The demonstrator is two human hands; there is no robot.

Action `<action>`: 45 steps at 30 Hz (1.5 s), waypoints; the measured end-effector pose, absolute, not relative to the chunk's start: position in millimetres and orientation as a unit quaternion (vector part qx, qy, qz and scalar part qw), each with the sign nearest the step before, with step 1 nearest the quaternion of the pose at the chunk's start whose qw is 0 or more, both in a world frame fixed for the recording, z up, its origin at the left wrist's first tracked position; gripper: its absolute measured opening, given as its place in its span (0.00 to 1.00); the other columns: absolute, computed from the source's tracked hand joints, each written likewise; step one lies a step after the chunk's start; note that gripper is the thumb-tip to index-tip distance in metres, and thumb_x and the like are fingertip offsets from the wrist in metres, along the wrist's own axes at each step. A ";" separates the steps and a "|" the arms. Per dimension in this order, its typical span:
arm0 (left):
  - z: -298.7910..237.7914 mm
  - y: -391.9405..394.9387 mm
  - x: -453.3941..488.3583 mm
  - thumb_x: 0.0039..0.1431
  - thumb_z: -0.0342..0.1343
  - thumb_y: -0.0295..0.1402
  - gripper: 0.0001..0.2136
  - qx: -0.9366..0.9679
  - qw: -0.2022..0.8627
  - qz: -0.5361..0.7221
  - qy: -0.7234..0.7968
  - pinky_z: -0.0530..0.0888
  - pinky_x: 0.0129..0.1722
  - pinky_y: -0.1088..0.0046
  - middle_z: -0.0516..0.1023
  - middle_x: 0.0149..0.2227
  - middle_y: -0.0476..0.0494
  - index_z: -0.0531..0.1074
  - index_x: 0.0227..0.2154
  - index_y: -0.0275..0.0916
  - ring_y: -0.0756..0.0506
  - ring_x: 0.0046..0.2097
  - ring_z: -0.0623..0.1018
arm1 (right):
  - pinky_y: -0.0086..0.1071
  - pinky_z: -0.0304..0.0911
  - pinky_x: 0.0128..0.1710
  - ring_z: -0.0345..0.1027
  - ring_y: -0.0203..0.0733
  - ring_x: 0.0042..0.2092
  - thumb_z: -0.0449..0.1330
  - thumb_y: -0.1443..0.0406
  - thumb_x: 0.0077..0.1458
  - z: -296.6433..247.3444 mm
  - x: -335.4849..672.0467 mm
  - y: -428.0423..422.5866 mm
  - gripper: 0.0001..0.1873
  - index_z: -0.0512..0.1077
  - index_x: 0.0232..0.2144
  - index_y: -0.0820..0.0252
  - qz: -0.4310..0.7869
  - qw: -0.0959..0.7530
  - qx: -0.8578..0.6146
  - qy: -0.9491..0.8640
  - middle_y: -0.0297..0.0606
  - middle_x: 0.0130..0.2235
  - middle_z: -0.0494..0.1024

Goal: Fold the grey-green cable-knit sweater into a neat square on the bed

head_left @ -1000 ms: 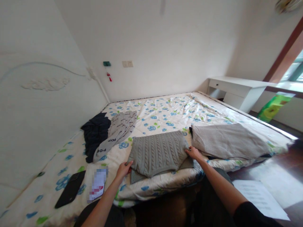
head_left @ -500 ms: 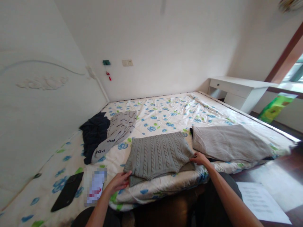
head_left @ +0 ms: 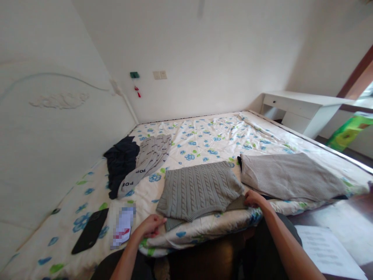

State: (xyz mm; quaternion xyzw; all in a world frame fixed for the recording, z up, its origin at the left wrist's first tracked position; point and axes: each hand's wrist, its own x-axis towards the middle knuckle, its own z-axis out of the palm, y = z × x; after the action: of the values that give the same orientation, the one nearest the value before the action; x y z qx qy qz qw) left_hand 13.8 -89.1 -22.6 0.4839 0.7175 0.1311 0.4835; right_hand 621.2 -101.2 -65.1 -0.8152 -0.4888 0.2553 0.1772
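Observation:
A grey-green cable-knit sweater (head_left: 201,190) lies folded at the front edge of the bed. My left hand (head_left: 150,225) is at its lower left corner, fingers closed on the knit edge. On the other side my right hand (head_left: 254,198) pinches the lower right corner, where an under layer sticks out. A folded light-grey ribbed knit garment (head_left: 288,175) lies just right of that hand, with black cloth showing from beneath it.
Dark cloth (head_left: 121,161) and a grey garment printed "POP" (head_left: 150,157) lie loosely at the left. Nearer are a black phone (head_left: 90,231) and a blurred-out packet (head_left: 124,227). Printed paper (head_left: 326,249) sits low right. A white desk (head_left: 309,103) stands beyond the flowered bed sheet (head_left: 204,136).
The view has shifted slightly, moving the scene a little to the right. My right hand has drawn the sweater's lower right corner outward a bit; my left hand stays at the left corner.

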 end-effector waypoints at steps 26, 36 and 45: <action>-56.1 81.1 144.3 0.78 0.51 0.44 0.28 0.794 0.027 0.131 0.593 0.58 0.81 0.44 0.70 0.78 0.35 0.73 0.74 0.41 0.31 0.80 0.65 | 0.62 0.42 0.80 0.48 0.62 0.82 0.52 0.53 0.77 -97.3 519.5 3.3 0.34 0.65 0.80 0.50 0.069 0.209 -0.726 -0.651 0.43 0.81 0.63; -73.6 123.1 82.8 0.77 0.45 0.39 0.32 0.704 0.029 0.157 0.693 0.63 0.79 0.48 0.66 0.80 0.28 0.67 0.77 0.27 0.28 0.81 0.62 | 0.65 0.43 0.80 0.51 0.65 0.81 0.51 0.49 0.78 -95.9 518.7 10.2 0.34 0.69 0.77 0.54 0.080 0.208 -0.742 -0.632 0.48 0.79 0.67; -76.9 112.3 100.7 0.76 0.47 0.37 0.34 0.687 -0.002 0.161 0.709 0.51 0.80 0.28 0.61 0.82 0.29 0.62 0.80 0.33 0.22 0.82 0.58 | 0.54 0.43 0.83 0.49 0.56 0.83 0.48 0.52 0.81 -46.2 344.7 88.2 0.35 0.63 0.79 0.65 0.141 0.259 -0.578 -0.761 0.52 0.80 0.63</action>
State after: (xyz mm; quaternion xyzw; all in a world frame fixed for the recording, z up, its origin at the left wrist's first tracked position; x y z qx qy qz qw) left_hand 100.7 112.3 -76.9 0.6868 0.7087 0.1612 -0.0024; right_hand 344.7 88.2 -46.2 -0.5775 -0.7611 0.1412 0.2594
